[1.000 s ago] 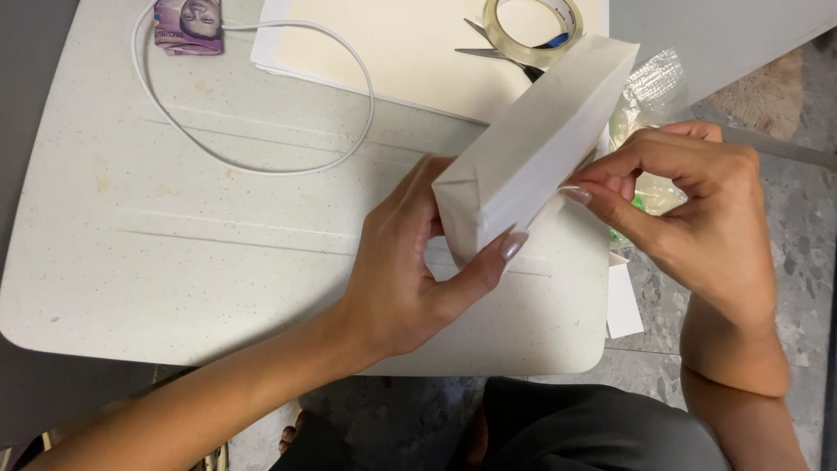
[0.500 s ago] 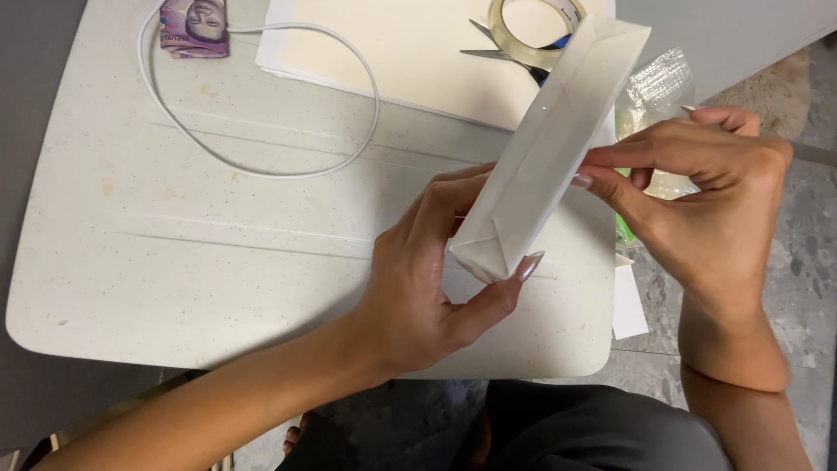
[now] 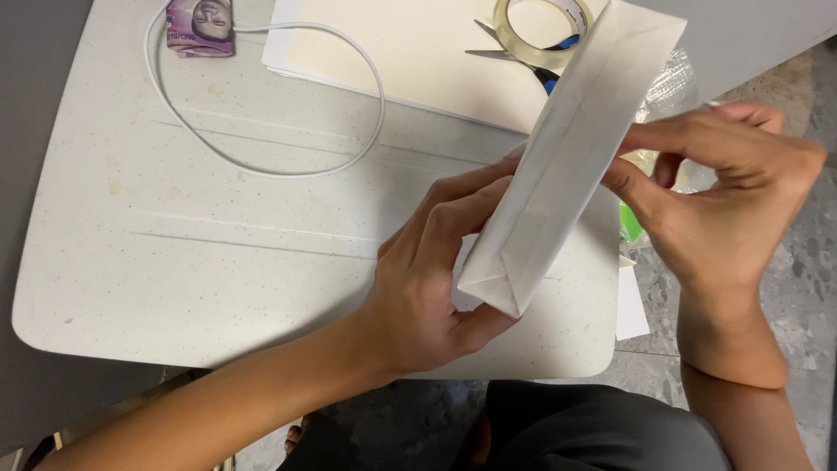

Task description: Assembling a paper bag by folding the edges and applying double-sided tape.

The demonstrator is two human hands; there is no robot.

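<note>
A long box wrapped in white paper (image 3: 571,153) is held tilted above a white tabletop (image 3: 174,262), its folded end pointing down toward me. My left hand (image 3: 436,279) grips that lower folded end, fingers along its left side and thumb under the corner. My right hand (image 3: 719,187) pinches the box's right edge about halfway up, thumb and forefinger pressed on the paper.
At the far edge lie a cream paper sheet (image 3: 401,44), scissors (image 3: 510,61) and a roll of clear tape (image 3: 540,22). A white cable (image 3: 349,148) loops across the table from a small purple item (image 3: 200,26). Crinkled clear plastic (image 3: 667,87) sits behind the box.
The box has swung more upright, its far end lifting toward the table's back edge. My right hand slid up its right edge; my left hand shifted its hold on the lower end.
</note>
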